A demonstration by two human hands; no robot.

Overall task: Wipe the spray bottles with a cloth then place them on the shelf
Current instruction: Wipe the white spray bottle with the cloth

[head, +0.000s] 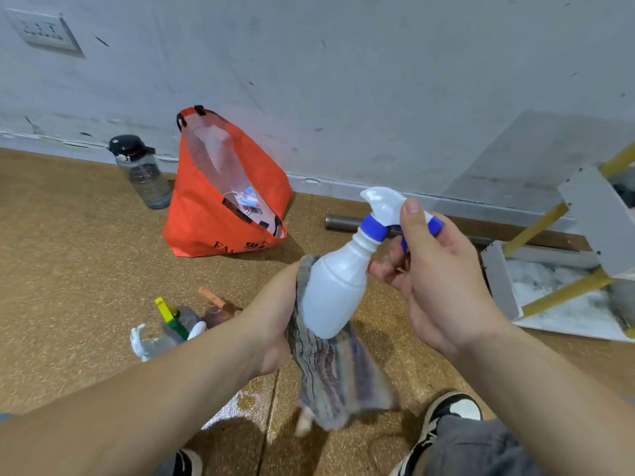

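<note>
the spray bottle (338,290) hangs tilted between the left hand (275,331) and the right hand (436,280), with the cloth (330,365) under its base. other bottles (171,324) lie on the floor (68,269) to the left. behind them a bag (220,207) stands by the wall (343,80), with a water bottle (144,173) just left of it. the shelf (567,269) lies off to the right.

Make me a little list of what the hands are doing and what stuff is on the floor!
left hand: grips striped cloth against white spray bottle
right hand: holds that bottle's sprayer top
floor, left: more spray bottles waiting
by wall: orange bag, water bottle
right side: shelf
</note>
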